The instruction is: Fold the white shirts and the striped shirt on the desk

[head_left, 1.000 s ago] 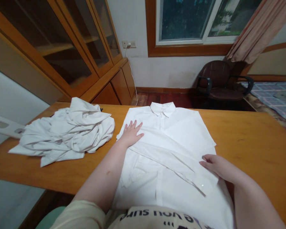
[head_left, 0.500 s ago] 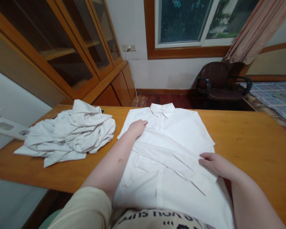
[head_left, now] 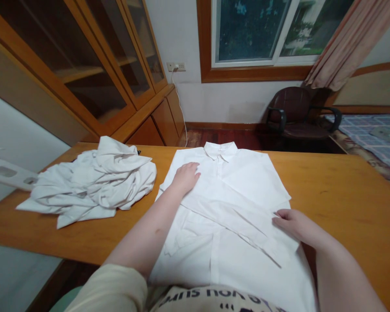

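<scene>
A white collared shirt (head_left: 247,173) lies spread on the table, its collar at the far edge and its lower part running toward my body. One sleeve (head_left: 227,212) is folded slantwise across the front, its cuff end toward the right. My left hand (head_left: 186,177) rests flat on the upper left of the shirt, fingers stretched out. At the right side, my right hand (head_left: 287,221) pinches the shirt's fabric near the sleeve's cuff end between thumb and fingers.
A crumpled heap of white cloth (head_left: 94,182) sits at the left of the wooden table (head_left: 338,203). Beside it a white slotted piece (head_left: 9,173) juts in. A glass-doored cabinet (head_left: 117,125), a brown armchair (head_left: 292,108) and a window stand beyond the table.
My left hand has opened from closer-held fingers to lying flatter on the shirt, shifting slightly. My right hand stays at the cuff end with almost no movement.
</scene>
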Available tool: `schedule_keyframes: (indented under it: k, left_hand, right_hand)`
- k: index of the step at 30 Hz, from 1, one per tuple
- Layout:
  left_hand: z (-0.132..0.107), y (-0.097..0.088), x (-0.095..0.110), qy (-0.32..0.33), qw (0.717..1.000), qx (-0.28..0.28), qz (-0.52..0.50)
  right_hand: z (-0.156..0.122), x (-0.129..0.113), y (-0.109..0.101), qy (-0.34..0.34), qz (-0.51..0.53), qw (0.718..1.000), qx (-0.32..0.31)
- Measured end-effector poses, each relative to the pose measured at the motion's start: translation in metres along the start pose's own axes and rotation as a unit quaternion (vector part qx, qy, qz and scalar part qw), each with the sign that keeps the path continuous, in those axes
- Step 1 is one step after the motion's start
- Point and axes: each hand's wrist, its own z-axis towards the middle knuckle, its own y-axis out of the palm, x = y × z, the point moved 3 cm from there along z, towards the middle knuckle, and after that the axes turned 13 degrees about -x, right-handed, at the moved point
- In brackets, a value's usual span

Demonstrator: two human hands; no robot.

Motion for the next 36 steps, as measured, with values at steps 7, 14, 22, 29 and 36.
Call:
schedule_keyframes:
  k: [7, 14, 22, 29, 36]
  left_hand:
    - [-0.027, 0.039, -0.043, 0.011, 0.996, -0.081, 0.039]
    - [-0.063, 0.019, -0.093, -0.157, 0.987, 0.006, 0.026]
    - [-0.074, 0.005, -0.104, -0.242, 0.967, -0.062, -0.044]
    - [-0.064, 0.017, -0.114, -0.260, 0.962, -0.073, -0.040]
    - [-0.069, 0.010, -0.098, -0.291, 0.951, -0.099, 0.041]
  right_hand:
    - [0.003, -0.004, 0.001, 0.008, -0.069, 0.998, 0.007]
    - [0.003, -0.002, 0.002, 0.002, -0.090, 0.996, -0.004]
    - [0.001, -0.003, 0.000, 0.010, -0.097, 0.995, -0.007]
    - [0.005, 0.011, 0.000, 0.041, -0.083, 0.996, -0.006]
    - [0.005, 0.012, 0.002, 0.063, -0.100, 0.993, -0.014]
